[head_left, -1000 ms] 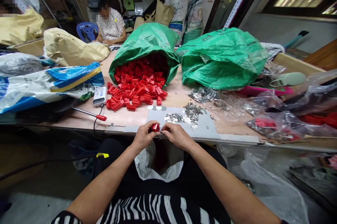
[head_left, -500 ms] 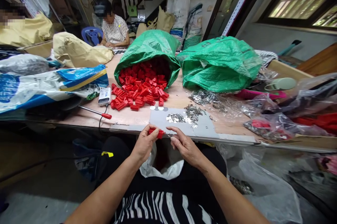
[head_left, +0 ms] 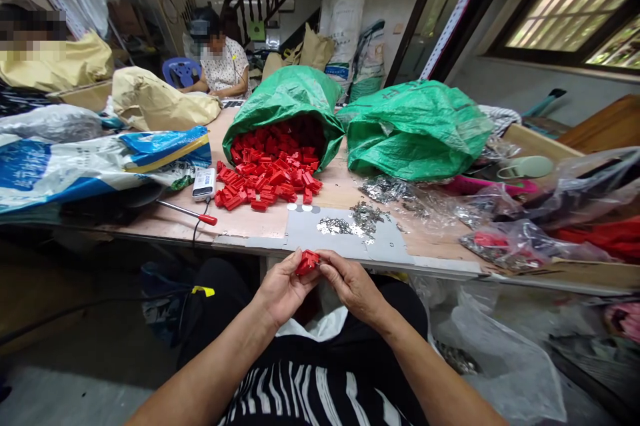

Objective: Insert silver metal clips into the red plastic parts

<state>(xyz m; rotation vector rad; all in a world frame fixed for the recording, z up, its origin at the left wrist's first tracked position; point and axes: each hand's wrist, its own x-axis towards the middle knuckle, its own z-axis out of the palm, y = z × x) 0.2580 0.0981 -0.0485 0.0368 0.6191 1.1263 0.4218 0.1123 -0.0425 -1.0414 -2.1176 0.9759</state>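
My left hand (head_left: 281, 291) and my right hand (head_left: 353, 285) meet in front of my lap, just below the table edge, both gripping one small red plastic piece (head_left: 307, 262) between the fingertips. On the table beyond lies a heap of the same red plastic pieces (head_left: 265, 179) spilling from an open green sack (head_left: 285, 103). A scatter of small shiny metal clips (head_left: 350, 223) lies on a grey sheet (head_left: 385, 243) right beyond my hands.
A second green sack (head_left: 415, 126) lies at right, clear bags with metal and red parts (head_left: 520, 239) further right. A red-handled screwdriver (head_left: 187, 213), a small white device (head_left: 204, 183) and blue-white bags (head_left: 100, 163) sit at left. Another person (head_left: 223, 66) sits at the far end. A white bag (head_left: 320, 326) rests on my lap.
My hands have come down and towards my lap, below the table edge. The right hand, apart half a second ago, has closed back onto the red piece.
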